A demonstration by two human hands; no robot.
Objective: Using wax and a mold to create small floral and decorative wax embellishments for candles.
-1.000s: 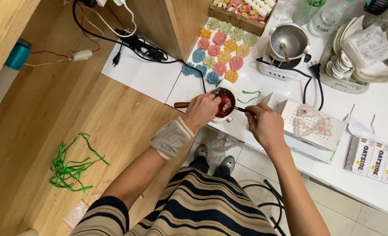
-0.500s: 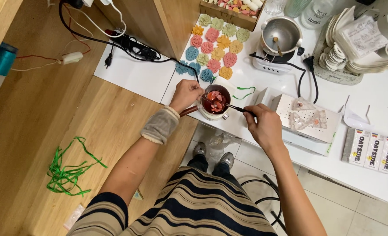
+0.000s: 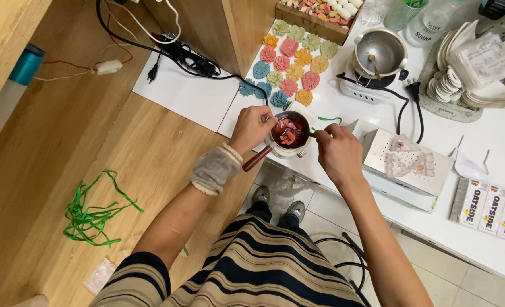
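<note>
Head view looks down past a striped garment to both forearms; the left hand (image 3: 253, 126), a grey cuff at its wrist, is curled closed on the rim of a small pot (image 3: 289, 135) with a brown wooden handle, standing at the near edge of the white table (image 3: 494, 187); the right hand (image 3: 336, 150) pinches shut on a thin stirrer (image 3: 308, 134) that seems to reach into the reddish chunks in the pot, its tip hard to make out; just beyond lie coloured flower-shaped pieces (image 3: 289, 62); farther right a steel pot (image 3: 379, 52) sits on a small heater; green string (image 3: 93, 213) lies on the wooden surface at left.
</note>
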